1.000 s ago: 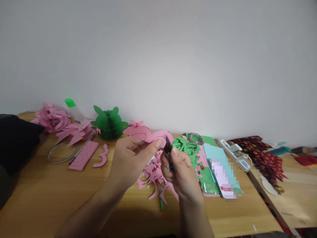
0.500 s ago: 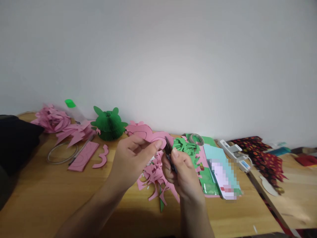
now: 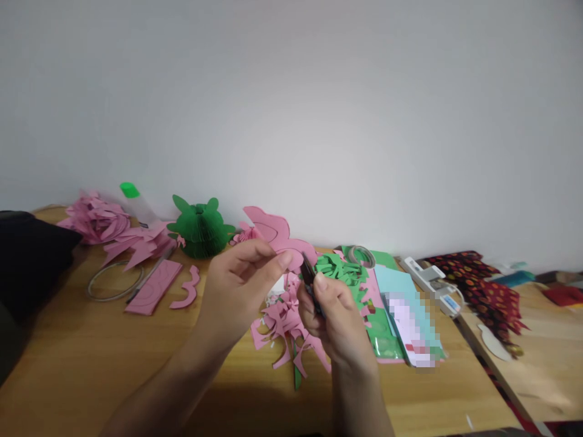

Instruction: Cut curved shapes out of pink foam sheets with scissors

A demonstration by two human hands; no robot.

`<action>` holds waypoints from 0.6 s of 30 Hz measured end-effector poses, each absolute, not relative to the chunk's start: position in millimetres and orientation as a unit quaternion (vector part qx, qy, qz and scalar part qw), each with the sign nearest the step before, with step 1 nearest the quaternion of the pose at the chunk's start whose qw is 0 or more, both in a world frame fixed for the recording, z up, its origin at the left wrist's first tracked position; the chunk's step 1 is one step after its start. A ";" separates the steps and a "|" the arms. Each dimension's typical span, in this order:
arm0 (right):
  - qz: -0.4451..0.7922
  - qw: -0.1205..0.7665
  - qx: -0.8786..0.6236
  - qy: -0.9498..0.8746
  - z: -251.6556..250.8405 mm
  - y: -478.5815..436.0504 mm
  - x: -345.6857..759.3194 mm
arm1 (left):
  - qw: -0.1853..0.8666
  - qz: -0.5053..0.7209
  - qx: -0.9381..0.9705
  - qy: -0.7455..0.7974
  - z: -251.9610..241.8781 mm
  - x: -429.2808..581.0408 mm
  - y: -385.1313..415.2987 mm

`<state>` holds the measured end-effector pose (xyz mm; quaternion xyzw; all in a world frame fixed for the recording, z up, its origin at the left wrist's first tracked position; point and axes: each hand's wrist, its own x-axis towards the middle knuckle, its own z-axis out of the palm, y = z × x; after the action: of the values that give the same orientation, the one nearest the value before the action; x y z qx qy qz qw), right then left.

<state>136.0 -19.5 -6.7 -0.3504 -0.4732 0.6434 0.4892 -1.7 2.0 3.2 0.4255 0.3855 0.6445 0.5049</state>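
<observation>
Between thumb and fingers, my left hand (image 3: pixel 243 285) pinches a pink paper piece (image 3: pixel 272 227) with curved, drawn outlines. My right hand (image 3: pixel 334 315) is closed round dark scissors (image 3: pixel 308 270), whose blades are at the paper's right edge. How far the blades are apart is hard to see. Below the hands lies a heap of pink paper scraps (image 3: pixel 291 321). A cut pink shape like a figure 3 (image 3: pixel 190 290) rests to the left, beside a folded pink strip (image 3: pixel 153 288) with drawn curves.
A green honeycomb paper figure (image 3: pixel 200 227) stands near the wall. Pink paper piles (image 3: pixel 98 218) and a green-capped bottle (image 3: pixel 130 191) are at the left. To the right are green scraps (image 3: pixel 341 270), a tape roll (image 3: pixel 361 257), blue paper (image 3: pixel 396 282) and a power strip (image 3: pixel 430 282).
The pink paper has turned, its far lobe now raised higher above the table. My left hand has shifted slightly left and up; my right hand stays nearly in place.
</observation>
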 end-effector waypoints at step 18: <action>0.638 0.480 -0.358 -0.484 -6.2 -18.4 136.9 | 0.467 0.577 0.534 0.405 11.4 -6.1 -0.1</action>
<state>136.9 -18.4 -6.2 -0.3582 -0.4844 0.6379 0.4797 -6.1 -0.1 11.4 0.5341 0.4047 0.5769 0.4671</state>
